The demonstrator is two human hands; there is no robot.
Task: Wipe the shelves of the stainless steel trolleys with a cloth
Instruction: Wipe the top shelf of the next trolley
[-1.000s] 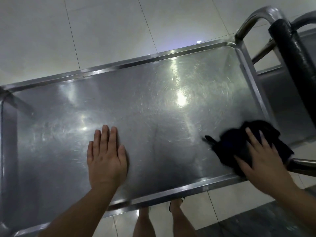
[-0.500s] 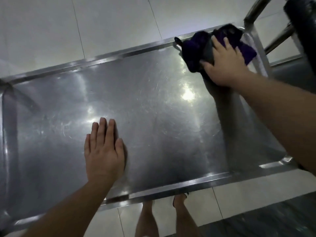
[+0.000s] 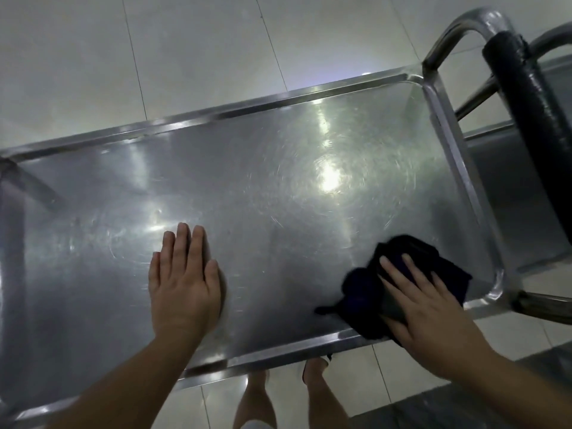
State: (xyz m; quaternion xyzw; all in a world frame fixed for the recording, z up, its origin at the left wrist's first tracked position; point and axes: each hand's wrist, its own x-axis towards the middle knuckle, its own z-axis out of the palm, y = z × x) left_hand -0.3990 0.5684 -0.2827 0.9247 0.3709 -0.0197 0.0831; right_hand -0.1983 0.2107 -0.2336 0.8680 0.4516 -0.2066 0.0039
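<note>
The top shelf of a stainless steel trolley (image 3: 263, 193) fills the view, scratched and shiny with light reflections. A dark cloth (image 3: 365, 289) lies bunched at the shelf's near right corner. My right hand (image 3: 424, 305) presses flat on the cloth with straight fingers, covering its right part. My left hand (image 3: 182, 283) rests flat, palm down, on the bare metal near the front rim, left of centre, apart from the cloth.
The trolley's tubular handle (image 3: 458, 29) rises at the far right corner, beside a black padded bar (image 3: 532, 113). A second steel trolley shelf (image 3: 513, 193) sits right of it. Pale floor tiles (image 3: 185, 51) lie beyond. My legs (image 3: 257, 397) stand below the front rim.
My right hand has swept the cloth from the far right corner back to the near right corner. My left hand has stayed in place on the shelf.
</note>
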